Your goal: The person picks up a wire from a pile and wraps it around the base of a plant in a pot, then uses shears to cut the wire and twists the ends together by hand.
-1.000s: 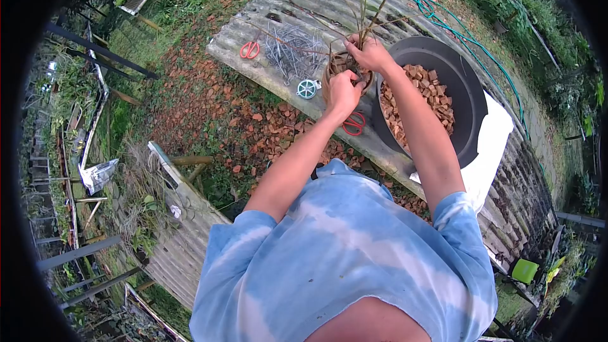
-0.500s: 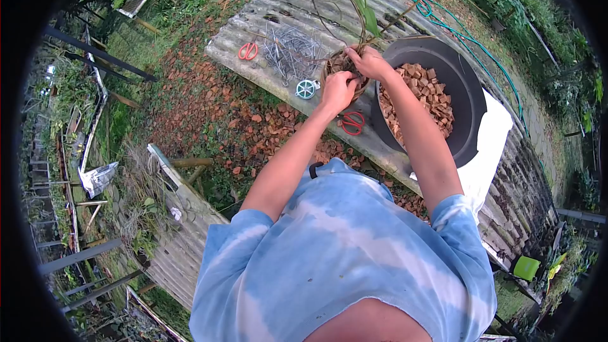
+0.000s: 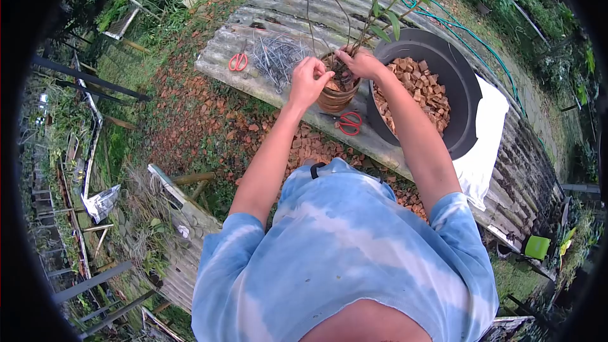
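On corrugated counter (image 3: pixel 266 6), just left of dark grey tub (image 3: pixel 461 82), shows leggy plant (image 3: pixel 381 33) in ribbed brown pot (image 3: pixel 335 102). Stretches up and away along stems, leaning right. Lies right of left hand (image 3: pixel 307 82), under right hand (image 3: pixel 362 63), the nearer. Has left thumb and forefinger tips nearly together over pot rim; cannot tell if pinching anything. Has right fingers curled at stem bases, partly hidden; cannot tell if gripping. Looks sparse, thin-stemmed, with few narrow green leaves (image 3: pixel 395 24).
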The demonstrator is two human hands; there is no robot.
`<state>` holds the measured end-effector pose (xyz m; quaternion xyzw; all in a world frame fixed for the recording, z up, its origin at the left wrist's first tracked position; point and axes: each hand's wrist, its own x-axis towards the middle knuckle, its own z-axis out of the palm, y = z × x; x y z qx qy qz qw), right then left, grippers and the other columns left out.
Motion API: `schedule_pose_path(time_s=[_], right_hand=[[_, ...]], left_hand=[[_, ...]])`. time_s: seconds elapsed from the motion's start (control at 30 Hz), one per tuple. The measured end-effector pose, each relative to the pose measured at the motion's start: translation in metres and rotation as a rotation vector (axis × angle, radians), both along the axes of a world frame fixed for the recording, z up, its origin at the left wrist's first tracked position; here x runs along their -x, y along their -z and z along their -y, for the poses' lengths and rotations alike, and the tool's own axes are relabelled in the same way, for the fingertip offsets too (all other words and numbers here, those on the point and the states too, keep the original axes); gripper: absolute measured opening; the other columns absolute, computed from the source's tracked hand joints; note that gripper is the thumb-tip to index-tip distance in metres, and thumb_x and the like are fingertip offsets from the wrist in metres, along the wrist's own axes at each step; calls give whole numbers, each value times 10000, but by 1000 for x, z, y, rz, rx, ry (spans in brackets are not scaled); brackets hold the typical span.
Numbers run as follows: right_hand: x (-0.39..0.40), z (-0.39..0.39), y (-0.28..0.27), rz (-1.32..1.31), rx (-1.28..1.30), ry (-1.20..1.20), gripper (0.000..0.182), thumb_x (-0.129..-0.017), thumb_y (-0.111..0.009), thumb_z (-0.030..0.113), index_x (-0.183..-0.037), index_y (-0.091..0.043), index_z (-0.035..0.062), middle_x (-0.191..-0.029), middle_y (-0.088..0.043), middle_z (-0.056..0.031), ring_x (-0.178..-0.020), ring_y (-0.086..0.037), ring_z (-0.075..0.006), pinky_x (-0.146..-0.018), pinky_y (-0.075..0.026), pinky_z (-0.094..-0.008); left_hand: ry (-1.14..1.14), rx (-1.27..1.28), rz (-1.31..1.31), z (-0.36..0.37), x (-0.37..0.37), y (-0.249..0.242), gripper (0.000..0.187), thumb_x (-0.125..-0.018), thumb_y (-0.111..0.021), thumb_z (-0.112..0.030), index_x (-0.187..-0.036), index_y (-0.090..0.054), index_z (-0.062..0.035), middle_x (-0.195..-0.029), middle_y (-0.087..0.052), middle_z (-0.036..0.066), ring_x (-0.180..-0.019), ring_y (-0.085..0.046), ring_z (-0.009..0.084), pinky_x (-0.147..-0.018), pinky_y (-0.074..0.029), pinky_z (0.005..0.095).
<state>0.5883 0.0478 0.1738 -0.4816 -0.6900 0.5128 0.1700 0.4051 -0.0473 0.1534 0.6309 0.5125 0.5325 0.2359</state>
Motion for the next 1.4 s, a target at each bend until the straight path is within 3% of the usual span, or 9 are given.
schedule_pose_path(time_s=[0.17, 0.37, 0.47, 0.6, 0.73, 0.83, 1.0, 1.17, 1.4], right_hand=[[4, -2, -1, 23, -2, 16, 425, -1051, -530, 400, -1261, -619, 41, -1075, -718, -147, -793, -759, -212, -528, -603, -365], [8, -2, 0, 125, -102, -26, 470, -1064, -488, 431, -1286, -612, 36, -1042, -731, -153, -850, -748, -265, -678, -601, -397], [8, 8, -13, 172, -128, -17, 536, -1072, -442, 479, -1302, -596, 19, -1081, -726, -170, -976, -715, -319, -873, -559, -424], [10, 6, 21, -135, -433, -31, 617, -1082, -368, 532, -1327, -578, 6, -1180, -697, -204, -1125, -652, -352, -1035, -478, -439], [11, 17, 16, -97, 21, 91, 715, -1072, -328, 605, -1522, -397, 53, -1412, -568, -150, -1337, -504, -261, -1155, -357, -359], [12, 27, 17, -147, -145, 96, 755, -1067, -338, 619, -1579, -305, 66, -1465, -515, -114, -1388, -437, -215, -1177, -309, -334], [7, 40, 1, -246, 40, 90, 721, -1018, -556, 559, -1520, -415, 61, -1394, -572, -81, -1305, -509, -185, -1128, -369, -322], [-11, 65, 12, -341, 56, 337, 722, -898, -796, 437, -1404, -503, 14, -1314, -604, -121, -1221, -582, -208, -1047, -461, -344], [-8, 73, 35, -472, -108, 355, 337, -952, -758, 205, -1209, -661, 10, -1092, -699, -38, -967, -648, -107, -856, -518, -272]], left_hand=[[-3, 15, -22, -18, 8, 8, 393, -778, -874, -88, -999, -565, 14, -973, -592, 93, -850, -631, 157, -781, -589, 302], [159, 259, -24, -40, 8, 22, 944, -763, -889, -132, -1543, -368, -25, -1164, -515, 111, -943, -617, 148, -788, -590, 296], [188, 350, -343, -41, 3, -29, 855, -787, -835, -142, -1527, -412, -85, -1194, -544, 111, -932, -617, 129, -769, -578, 291], [518, 582, -6, -75, 8, -18, 727, -802, -778, -138, -1472, -497, -136, -1242, -588, 100, -935, -620, 114, -719, -564, 279], [514, 677, 8, -71, 2, -39, 564, -803, -778, -110, -1339, -603, -119, -1104, -668, 13, -907, -627, 120, -647, -540, 275], [575, 654, -26, -76, 2, -36, 426, -802, -761, -67, -1213, -649, -62, -1075, -692, 23, -878, -634, 115, -702, -545, 274], [713, 515, 68, -104, -2, 13, 271, -847, -740, -65, -1106, -666, -34, -1018, -705, 12, -869, -617, 90, -825, -516, 257], [558, 601, -39, -82, 1, -15, 211, -926, -719, -171, -1115, -660, -99, -1043, -696, -3, -913, -641, 107, -687, -549, 275], [534, 767, 30, -81, 6, -23, 174, -960, -701, -178, -1116, -638, -132, -1086, -682, -10, -981, -656, 110, -671, -597, 275]])
